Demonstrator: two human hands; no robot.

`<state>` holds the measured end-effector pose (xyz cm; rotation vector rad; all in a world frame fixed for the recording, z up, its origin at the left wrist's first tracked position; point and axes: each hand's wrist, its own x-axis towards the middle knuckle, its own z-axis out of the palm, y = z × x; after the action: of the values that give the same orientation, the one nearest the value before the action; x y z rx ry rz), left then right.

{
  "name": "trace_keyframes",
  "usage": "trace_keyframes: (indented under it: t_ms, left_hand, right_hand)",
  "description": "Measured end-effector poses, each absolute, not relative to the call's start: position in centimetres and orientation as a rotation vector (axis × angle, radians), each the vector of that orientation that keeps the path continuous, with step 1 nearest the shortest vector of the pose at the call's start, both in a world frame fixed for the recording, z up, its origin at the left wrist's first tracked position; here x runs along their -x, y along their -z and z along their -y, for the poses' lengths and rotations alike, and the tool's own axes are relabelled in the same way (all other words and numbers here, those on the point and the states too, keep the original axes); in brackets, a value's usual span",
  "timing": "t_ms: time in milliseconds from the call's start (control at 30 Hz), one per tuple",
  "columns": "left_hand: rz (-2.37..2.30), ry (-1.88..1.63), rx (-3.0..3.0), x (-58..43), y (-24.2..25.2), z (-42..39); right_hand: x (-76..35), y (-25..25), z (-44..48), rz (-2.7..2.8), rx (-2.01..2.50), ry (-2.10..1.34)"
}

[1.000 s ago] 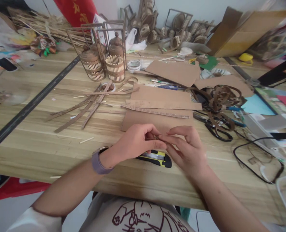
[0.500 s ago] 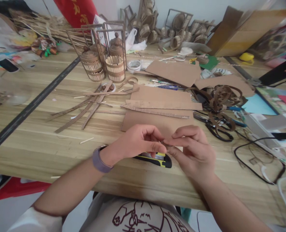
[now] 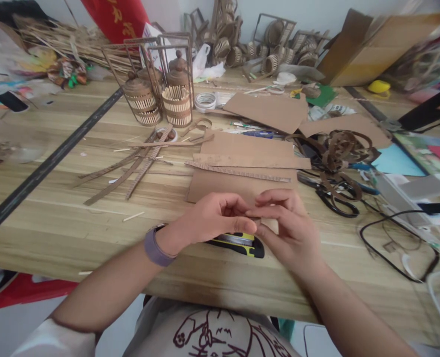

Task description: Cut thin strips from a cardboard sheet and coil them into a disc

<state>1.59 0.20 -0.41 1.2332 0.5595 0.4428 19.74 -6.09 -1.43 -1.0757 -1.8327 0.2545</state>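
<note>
The right grip [image 3: 294, 235] pinches a small brown piece [image 3: 255, 218] at its ten o'clock. The left grip [image 3: 216, 218] curls at the piece's nine o'clock; its hold I cannot tell.

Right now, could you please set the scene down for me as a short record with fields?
Right hand: pinching a small brown piece
Left hand: fingertips at that piece; its grip is partly hidden
Utility knife: on the table, partly covered by the left hand
Corrugated strip: lying across cardboard, beyond the hands
Loose strips: crossed in a pile, left
Slatted baskets: standing farther back, left of centre
</note>
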Motion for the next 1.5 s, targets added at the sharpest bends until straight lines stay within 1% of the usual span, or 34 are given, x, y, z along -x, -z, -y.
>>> trace_keyframes:
  t_ms: [100,200,267,467,633,800,1000,1167,1333,1500]
  left_hand:
    - [-0.672,-0.443,-1.294,-1.6,0.7,-0.4]
    - [-0.744,-0.447,-1.342,-1.6,0.9,-0.4]
    - [-0.764,-0.449,-1.361,-1.7,0.9,-0.4]
    - [-0.656,-0.496,-1.272,-1.8,0.7,0.0]
    - [-0.557,-0.493,-1.159,-1.9,0.6,0.3]
    - [-0.554,-0.543,-1.041,-2.3,1.3,0.5]
    - [-0.621,-0.761,-0.780,-3.2,1.1,1.7]
    - [-0.621,-0.868,-0.627,-3.9,1.0,2.4]
    - [-0.684,-0.911,-0.645,-3.8,1.5,2.0]
    - [-0.823,-0.918,-0.855,-3.4,2.0,1.4]
  right_hand:
    - [-20.0,1.2,6.2,1.972,1.043,0.000]
    - [-20.0,1.2,6.3,1.989,1.016,0.084]
    - [-19.8,1.4,6.2,1.938,1.039,0.008]
    - [-19.2,1.6,6.0,1.653,1.046,-0.437]
    - [-18.8,1.8,6.0,1.502,1.021,-0.589]
    - [-18.7,2.2,5.8,1.470,1.069,-0.552]
    - [-19.0,3.0,5.8,1.434,1.198,-0.328]
    - [-18.4,3.4,5.9,1.421,1.216,-0.285]
    - [-17.8,3.1,5.8,1.542,1.236,-0.282]
    - [-18.1,2.9,5.7,1.672,1.333,-0.325]
